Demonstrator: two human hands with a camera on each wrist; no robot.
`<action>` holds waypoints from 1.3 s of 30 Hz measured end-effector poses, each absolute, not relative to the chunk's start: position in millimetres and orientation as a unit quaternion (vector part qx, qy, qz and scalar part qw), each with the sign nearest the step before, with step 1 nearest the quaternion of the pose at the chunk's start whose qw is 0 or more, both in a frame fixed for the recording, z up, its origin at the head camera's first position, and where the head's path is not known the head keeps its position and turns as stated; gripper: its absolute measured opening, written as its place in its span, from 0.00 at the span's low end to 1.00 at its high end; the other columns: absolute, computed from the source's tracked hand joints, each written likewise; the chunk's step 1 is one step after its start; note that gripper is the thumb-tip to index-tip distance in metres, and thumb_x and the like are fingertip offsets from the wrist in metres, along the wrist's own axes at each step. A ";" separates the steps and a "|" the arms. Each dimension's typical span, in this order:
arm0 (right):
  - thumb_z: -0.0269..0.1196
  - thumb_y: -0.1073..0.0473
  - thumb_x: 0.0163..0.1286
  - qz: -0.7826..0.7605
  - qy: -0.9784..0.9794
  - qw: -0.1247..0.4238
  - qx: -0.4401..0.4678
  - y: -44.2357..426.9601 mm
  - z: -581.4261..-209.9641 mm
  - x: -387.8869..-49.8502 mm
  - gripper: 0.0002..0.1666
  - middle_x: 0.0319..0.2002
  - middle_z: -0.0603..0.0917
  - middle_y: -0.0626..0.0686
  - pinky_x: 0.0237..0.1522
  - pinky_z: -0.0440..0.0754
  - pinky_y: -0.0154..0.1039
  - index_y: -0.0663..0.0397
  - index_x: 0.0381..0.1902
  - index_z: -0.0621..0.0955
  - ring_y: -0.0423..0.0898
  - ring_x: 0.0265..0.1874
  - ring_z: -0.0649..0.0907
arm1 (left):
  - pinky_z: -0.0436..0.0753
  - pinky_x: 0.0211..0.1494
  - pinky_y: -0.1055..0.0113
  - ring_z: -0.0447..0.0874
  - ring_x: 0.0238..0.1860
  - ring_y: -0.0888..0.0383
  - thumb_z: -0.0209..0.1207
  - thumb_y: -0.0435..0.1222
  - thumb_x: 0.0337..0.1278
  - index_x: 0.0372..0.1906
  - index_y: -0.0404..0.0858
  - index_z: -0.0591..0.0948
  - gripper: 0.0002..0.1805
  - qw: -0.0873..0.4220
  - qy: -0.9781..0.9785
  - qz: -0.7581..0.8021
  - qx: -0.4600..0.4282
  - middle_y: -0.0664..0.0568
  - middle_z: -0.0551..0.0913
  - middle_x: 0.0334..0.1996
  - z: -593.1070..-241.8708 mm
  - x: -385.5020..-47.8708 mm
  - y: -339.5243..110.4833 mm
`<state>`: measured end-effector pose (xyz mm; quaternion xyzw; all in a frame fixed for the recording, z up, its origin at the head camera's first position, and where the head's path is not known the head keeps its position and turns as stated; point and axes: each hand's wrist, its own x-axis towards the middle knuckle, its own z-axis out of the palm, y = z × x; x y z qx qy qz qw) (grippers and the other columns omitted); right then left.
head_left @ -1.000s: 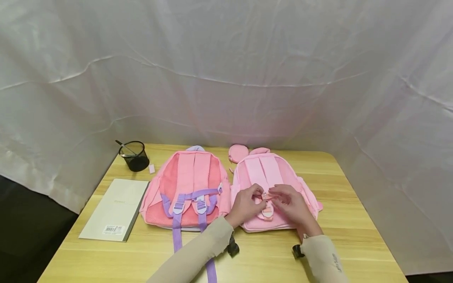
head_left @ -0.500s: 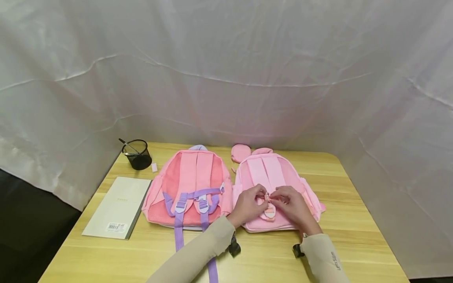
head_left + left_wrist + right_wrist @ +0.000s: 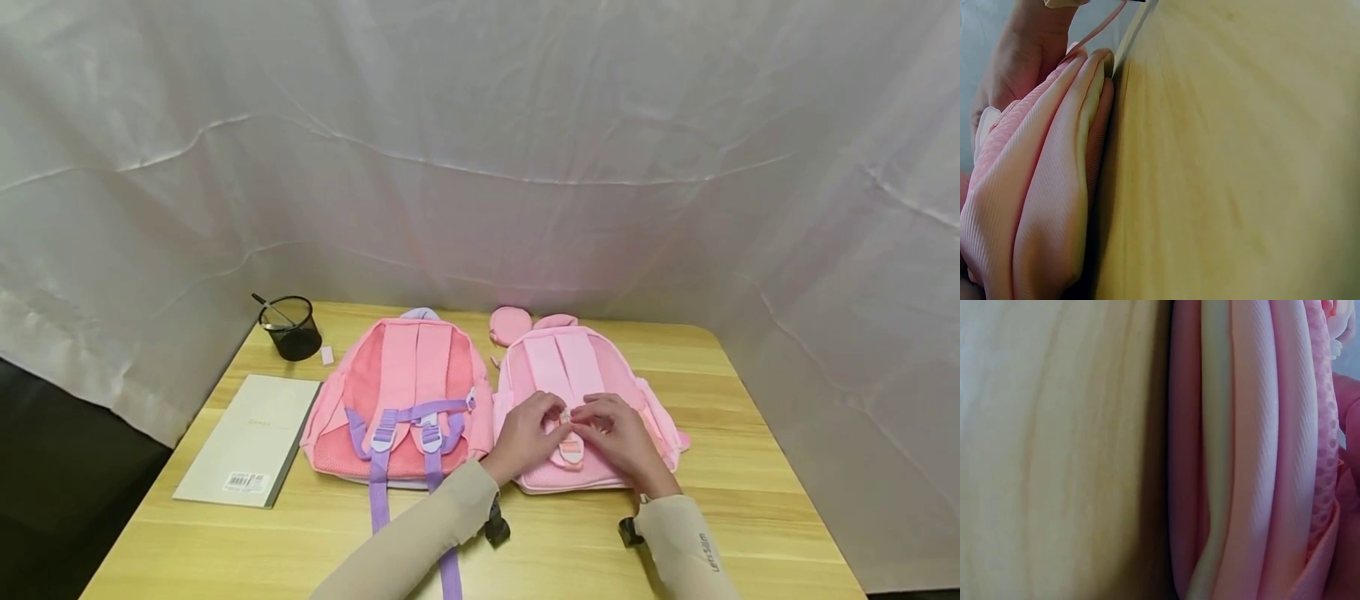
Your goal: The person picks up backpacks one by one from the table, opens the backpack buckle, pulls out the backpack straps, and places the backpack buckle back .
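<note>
Pale grey, satiny fabric drapes (image 3: 525, 183) enclose the space at the back, left and right, filling the upper half of the head view. Long, wavy creases run roughly horizontally across them, and the back stretch carries a faint pinkish tint. Below is a light yellow-brown wood-grain table (image 3: 750, 467), its far edge close to the cloth and its far right corner rounded. The grain runs mostly from side to side. Under the drapes at lower left lies a black area (image 3: 60, 483), too dark to make out. The light is soft, leaving a pale sheen on the cloth and the table's near part.
</note>
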<state>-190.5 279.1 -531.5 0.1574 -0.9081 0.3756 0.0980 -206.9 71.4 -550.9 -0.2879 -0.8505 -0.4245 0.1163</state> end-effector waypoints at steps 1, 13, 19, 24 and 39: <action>0.76 0.63 0.61 0.376 -0.908 0.097 0.159 279.0 -531.5 -190.8 0.09 0.50 0.89 0.51 0.59 0.76 0.42 0.45 0.39 0.91 0.55 0.61 0.81 | 0.77 0.44 0.75 0.80 0.38 0.64 0.69 0.42 0.64 0.47 0.43 0.82 0.13 0.115 -0.851 -0.425 -0.288 0.56 0.83 0.39 -550.8 -206.6 71.2; 0.78 0.67 0.57 0.394 -0.894 0.102 0.184 279.0 -529.9 -190.4 0.11 0.42 0.91 0.48 0.46 0.78 0.33 0.46 0.33 0.90 0.43 0.46 0.84 | 0.79 0.48 0.72 0.82 0.43 0.64 0.66 0.43 0.68 0.50 0.43 0.81 0.12 0.101 -0.858 -0.417 -0.281 0.57 0.84 0.41 -552.9 -205.5 72.5; 0.76 0.69 0.59 0.404 -0.886 0.112 0.195 279.1 -533.3 -190.5 0.11 0.39 0.91 0.47 0.42 0.78 0.34 0.45 0.32 0.89 0.39 0.39 0.83 | 0.78 0.46 0.73 0.81 0.41 0.64 0.66 0.42 0.67 0.49 0.43 0.80 0.12 0.104 -0.855 -0.422 -0.283 0.57 0.83 0.41 -555.7 -205.4 72.7; 0.74 0.66 0.62 0.408 -0.885 0.108 0.198 279.2 -534.9 -191.2 0.09 0.39 0.91 0.47 0.42 0.77 0.35 0.44 0.34 0.88 0.40 0.38 0.83 | 0.78 0.46 0.75 0.81 0.41 0.66 0.65 0.43 0.68 0.49 0.44 0.80 0.12 0.112 -0.852 -0.426 -0.284 0.58 0.83 0.41 -555.9 -205.5 72.4; 0.76 0.60 0.63 0.470 -0.866 0.077 0.152 282.0 -532.4 -194.0 0.05 0.43 0.90 0.47 0.51 0.78 0.23 0.44 0.31 0.88 0.36 0.46 0.85 | 0.78 0.47 0.73 0.81 0.42 0.63 0.66 0.42 0.68 0.49 0.44 0.79 0.11 0.104 -0.847 -0.436 -0.284 0.57 0.83 0.41 -553.5 -206.8 71.1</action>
